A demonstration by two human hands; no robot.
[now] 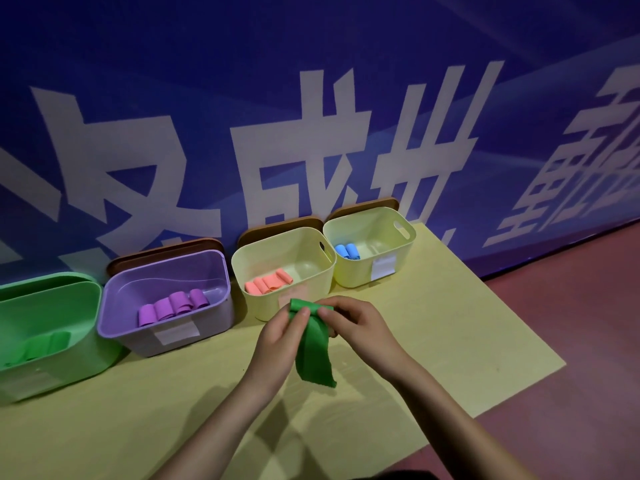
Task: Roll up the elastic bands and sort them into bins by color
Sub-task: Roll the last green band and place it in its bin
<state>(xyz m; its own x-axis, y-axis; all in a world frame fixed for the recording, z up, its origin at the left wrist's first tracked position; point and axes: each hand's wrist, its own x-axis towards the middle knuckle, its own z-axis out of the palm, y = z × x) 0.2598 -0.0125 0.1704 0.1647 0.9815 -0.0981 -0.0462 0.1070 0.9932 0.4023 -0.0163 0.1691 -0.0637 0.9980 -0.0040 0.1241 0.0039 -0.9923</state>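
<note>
Both grips pinch the flat green elastic band (313,344): left hand (282,336), right hand (356,327). Keep your roll tight, edges aligned; then drop into the green plastic bin (52,358).

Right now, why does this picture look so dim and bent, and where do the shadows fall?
Head view: dim, bluish light, so colours look muted; the wide lens bows the wall banner and stretches the green bin at the left edge. Soft shadows of the arms fall on the yellow table below the left hand and right hand, which pinch the green band. No harsh glare.
</note>
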